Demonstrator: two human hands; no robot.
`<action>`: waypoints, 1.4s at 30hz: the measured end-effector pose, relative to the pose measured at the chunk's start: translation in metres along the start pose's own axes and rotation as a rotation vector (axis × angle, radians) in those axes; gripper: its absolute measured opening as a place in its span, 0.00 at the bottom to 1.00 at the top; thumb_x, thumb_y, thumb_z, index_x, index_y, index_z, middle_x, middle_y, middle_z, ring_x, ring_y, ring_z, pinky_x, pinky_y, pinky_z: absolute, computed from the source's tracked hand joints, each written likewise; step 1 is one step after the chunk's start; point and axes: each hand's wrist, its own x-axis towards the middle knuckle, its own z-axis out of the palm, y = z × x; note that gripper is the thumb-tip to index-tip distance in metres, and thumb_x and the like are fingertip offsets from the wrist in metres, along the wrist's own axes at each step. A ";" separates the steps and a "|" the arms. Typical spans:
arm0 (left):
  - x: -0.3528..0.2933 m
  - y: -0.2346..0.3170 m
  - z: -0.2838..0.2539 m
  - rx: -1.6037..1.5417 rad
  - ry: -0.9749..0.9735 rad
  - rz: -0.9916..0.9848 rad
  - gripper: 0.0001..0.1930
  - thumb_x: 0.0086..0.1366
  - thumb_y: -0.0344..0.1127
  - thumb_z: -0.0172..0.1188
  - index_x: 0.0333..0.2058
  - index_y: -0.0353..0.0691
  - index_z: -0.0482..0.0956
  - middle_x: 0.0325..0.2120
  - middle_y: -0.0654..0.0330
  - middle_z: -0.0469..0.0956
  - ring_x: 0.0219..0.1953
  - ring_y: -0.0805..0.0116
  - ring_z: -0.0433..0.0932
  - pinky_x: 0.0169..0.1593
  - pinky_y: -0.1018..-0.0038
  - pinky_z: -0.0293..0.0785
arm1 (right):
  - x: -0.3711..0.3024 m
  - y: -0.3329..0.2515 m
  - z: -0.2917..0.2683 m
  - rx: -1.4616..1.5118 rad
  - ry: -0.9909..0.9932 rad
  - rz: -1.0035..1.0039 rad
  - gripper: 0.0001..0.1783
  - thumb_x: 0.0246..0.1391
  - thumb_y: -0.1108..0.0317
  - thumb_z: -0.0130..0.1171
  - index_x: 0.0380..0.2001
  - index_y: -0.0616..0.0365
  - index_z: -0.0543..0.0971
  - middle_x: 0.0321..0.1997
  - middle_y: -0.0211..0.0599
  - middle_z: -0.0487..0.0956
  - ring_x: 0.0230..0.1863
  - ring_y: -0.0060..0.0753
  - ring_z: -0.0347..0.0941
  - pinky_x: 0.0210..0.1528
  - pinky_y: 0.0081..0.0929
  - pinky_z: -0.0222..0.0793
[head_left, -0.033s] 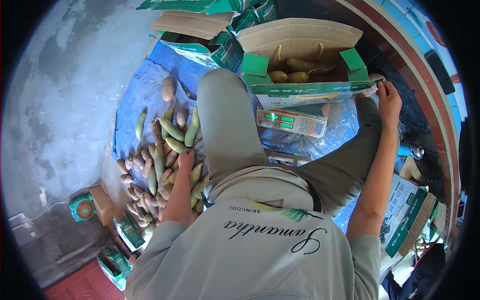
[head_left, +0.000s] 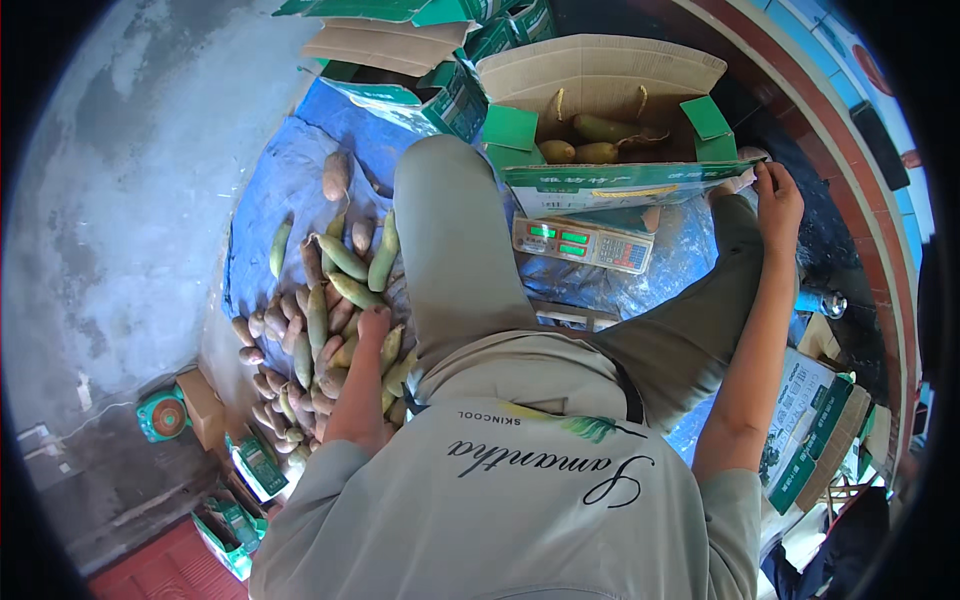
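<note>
At the right front corner of an open green-and-white cardboard box (head_left: pixel 600 178), my right hand (head_left: pixel 780 200) pinches the edge of its front panel. Several long green radishes (head_left: pixel 597 152) lie inside, some with thin root tails. My left hand (head_left: pixel 374 324) is low over a heap of roots on the left, its fingers curled down and mostly hidden. Just beyond it lies a pale green radish (head_left: pixel 354 290), along with other green radishes (head_left: pixel 383 255) and stubby reddish-brown roots (head_left: pixel 337 178). Under the box is a digital scale (head_left: pixel 583 243) with lit green displays.
Blue plastic sheeting (head_left: pixel 262 240) covers the floor under the heap. More open boxes (head_left: pixel 400 95) stand at the far left of mine. A flattened printed carton (head_left: pixel 805 430) leans at the right. Near the left wall sit a small green fan-like device (head_left: pixel 163 415) and a brown carton (head_left: pixel 203 405).
My left hand has drawn back slightly toward me, away from the tip of the pale green radish. My right hand stays on the box.
</note>
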 end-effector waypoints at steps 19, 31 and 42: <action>-0.058 -0.165 0.176 -0.123 -0.578 -0.188 0.34 0.55 0.43 0.63 0.61 0.41 0.65 0.53 0.43 0.73 0.56 0.48 0.73 0.56 0.61 0.70 | 0.004 -0.009 0.003 -0.165 0.046 -0.044 0.14 0.59 0.58 0.55 0.36 0.57 0.80 0.30 0.46 0.80 0.32 0.46 0.78 0.35 0.35 0.71; -0.103 -0.050 0.116 0.044 -0.626 -0.259 0.31 0.56 0.45 0.64 0.57 0.44 0.69 0.52 0.46 0.72 0.56 0.47 0.72 0.56 0.58 0.70 | 0.014 0.041 -0.002 -0.210 0.048 -0.136 0.14 0.63 0.59 0.53 0.39 0.59 0.80 0.33 0.44 0.81 0.33 0.36 0.78 0.35 0.31 0.71; -0.122 -0.049 0.046 0.187 -0.271 -0.412 0.22 0.59 0.37 0.59 0.54 0.47 0.70 0.57 0.53 0.65 0.59 0.54 0.66 0.58 0.61 0.69 | 0.029 0.056 -0.005 -0.341 -0.026 -0.107 0.22 0.65 0.50 0.46 0.44 0.56 0.80 0.37 0.42 0.83 0.39 0.43 0.81 0.39 0.36 0.73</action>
